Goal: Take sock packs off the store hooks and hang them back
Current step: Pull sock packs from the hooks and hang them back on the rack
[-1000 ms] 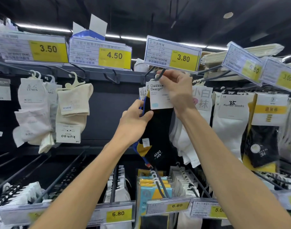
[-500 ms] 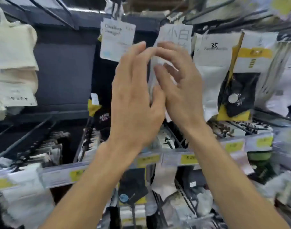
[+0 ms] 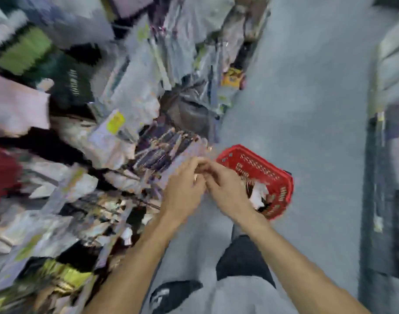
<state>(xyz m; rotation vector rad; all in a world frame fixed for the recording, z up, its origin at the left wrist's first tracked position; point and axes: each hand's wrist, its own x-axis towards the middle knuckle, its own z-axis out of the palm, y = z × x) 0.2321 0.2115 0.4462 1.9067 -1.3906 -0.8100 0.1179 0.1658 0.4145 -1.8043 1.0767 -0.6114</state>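
Observation:
The view is heavily blurred and tilted down toward the floor. My left hand [image 3: 183,189] and my right hand [image 3: 225,189] are held together in front of me, fingertips touching, with no pack visible in either. They hover just left of a red plastic basket [image 3: 278,177] on the floor that holds some packs. Blurred sock packs [image 3: 126,123] hang in rows on the rack to the left.
Grey aisle floor [image 3: 307,98] stretches ahead and to the right. Another shelf unit [image 3: 384,155] runs along the right edge. My dark trouser leg and shoe [image 3: 171,295] show at the bottom.
My hands let go of the pack on the top hook and came together. The view swung down from the upper hooks to the floor and red basket.

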